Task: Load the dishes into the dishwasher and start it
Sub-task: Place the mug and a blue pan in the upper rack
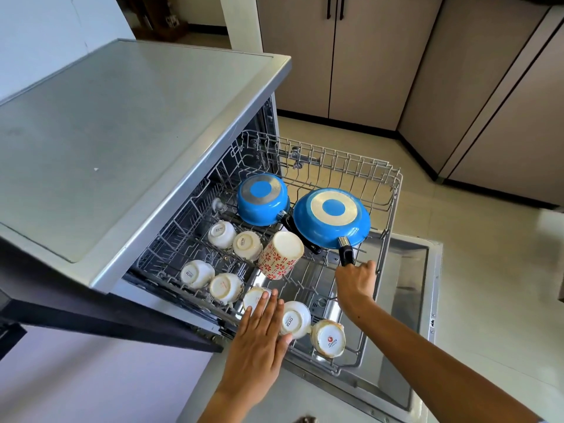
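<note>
Head view, frame centre: right hand [355, 282] seems clamped on the blue pan [332, 218] handle; left hand [259, 328], fingers straight, presses cups [294, 319]. Next, release the pan, slide the rack [387, 239] in.

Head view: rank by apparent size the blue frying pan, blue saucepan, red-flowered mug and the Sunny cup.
1. blue frying pan
2. blue saucepan
3. red-flowered mug
4. Sunny cup, though it is nearer the camera, so its gap to the mug is unsure.

Seven white cups [221, 234], one patterned mug [280, 256], two blue pans [332, 218]
</note>
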### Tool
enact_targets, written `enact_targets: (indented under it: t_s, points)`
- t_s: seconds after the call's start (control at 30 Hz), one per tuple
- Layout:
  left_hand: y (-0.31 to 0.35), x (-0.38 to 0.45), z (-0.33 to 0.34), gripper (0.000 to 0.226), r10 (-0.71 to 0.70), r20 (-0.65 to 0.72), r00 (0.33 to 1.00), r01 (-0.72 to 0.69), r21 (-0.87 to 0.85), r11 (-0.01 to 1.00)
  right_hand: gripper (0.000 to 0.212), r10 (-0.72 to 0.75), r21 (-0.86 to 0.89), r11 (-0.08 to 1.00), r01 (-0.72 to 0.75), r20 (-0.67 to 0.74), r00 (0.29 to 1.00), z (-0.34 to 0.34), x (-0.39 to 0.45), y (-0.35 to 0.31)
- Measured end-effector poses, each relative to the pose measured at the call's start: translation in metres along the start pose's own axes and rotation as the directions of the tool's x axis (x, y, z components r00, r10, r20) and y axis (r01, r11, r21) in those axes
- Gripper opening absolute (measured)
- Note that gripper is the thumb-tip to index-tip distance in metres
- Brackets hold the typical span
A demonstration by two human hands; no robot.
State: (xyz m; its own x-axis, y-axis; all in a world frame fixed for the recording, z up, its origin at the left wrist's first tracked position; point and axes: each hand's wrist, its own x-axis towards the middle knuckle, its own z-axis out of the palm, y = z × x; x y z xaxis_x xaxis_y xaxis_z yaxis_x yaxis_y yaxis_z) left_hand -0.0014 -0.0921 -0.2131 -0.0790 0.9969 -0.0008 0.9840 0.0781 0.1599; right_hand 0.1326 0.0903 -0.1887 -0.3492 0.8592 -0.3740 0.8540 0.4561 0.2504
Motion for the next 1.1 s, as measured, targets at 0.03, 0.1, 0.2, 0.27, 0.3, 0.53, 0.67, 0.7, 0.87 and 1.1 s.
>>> enact_targets:
  t_s: [0.03, 0.1, 0.2, 0.27, 0.3, 0.53, 0.67, 0.7, 0.87, 1.1]
  points:
    - [0.001, 0.000, -0.001, 0.057, 0.000, 0.001, 1.000, 0.000, -0.002, 1.000, 0.012, -0.003, -0.002, 1.000, 0.003, -0.002, 1.000, -0.001, -0.001, 0.001]
    - [0.002, 0.000, -0.004, 0.057, 0.001, -0.001, 1.000, -0.001, -0.007, 1.000, 0.012, -0.005, 0.002, 1.000, 0.005, -0.002, 1.000, -0.005, -0.002, 0.002]
    - [0.004, -0.001, -0.005, 0.057, 0.001, 0.004, 1.000, -0.001, 0.009, 1.000, 0.015, 0.005, 0.052, 0.999, -0.005, -0.005, 1.000, -0.012, -0.007, 0.002]
    - [0.003, -0.001, -0.005, 0.058, -0.002, 0.017, 1.000, 0.002, 0.008, 1.000, 0.017, 0.011, 0.149, 0.989, -0.003, -0.050, 0.999, -0.018, -0.013, 0.000]
    - [0.003, 0.000, -0.005, 0.058, -0.003, 0.020, 1.000, 0.002, 0.008, 1.000, 0.017, 0.008, 0.221, 0.975, 0.009, -0.075, 0.997, -0.020, -0.017, -0.002]
    - [0.007, -0.002, -0.015, 0.058, -0.095, -0.045, 0.994, 0.097, 0.035, 0.995, 0.022, -0.033, 0.641, 0.732, 0.230, -0.304, 0.952, -0.029, -0.083, -0.018]
    - [0.019, -0.037, -0.067, 0.054, -0.264, -0.221, 0.939, 0.247, -0.101, 0.964, 0.033, -0.045, 0.678, 0.613, 0.405, -0.482, 0.875, -0.032, -0.137, -0.027]
    - [0.022, -0.051, -0.087, 0.054, -0.290, -0.253, 0.923, 0.270, -0.113, 0.956, 0.032, -0.040, 0.676, 0.597, 0.433, -0.514, 0.857, -0.040, -0.153, -0.029]
    - [0.028, -0.148, -0.194, 0.054, -0.482, -0.350, 0.804, 0.487, -0.080, 0.870, 0.023, -0.102, 0.667, 0.442, 0.600, -0.627, 0.773, -0.115, -0.242, -0.052]
    - [0.019, -0.277, -0.290, 0.060, -0.657, -0.502, 0.563, 0.720, -0.093, 0.688, 0.022, -0.395, 0.523, 0.197, 0.829, -0.732, 0.555, -0.244, -0.332, -0.118]
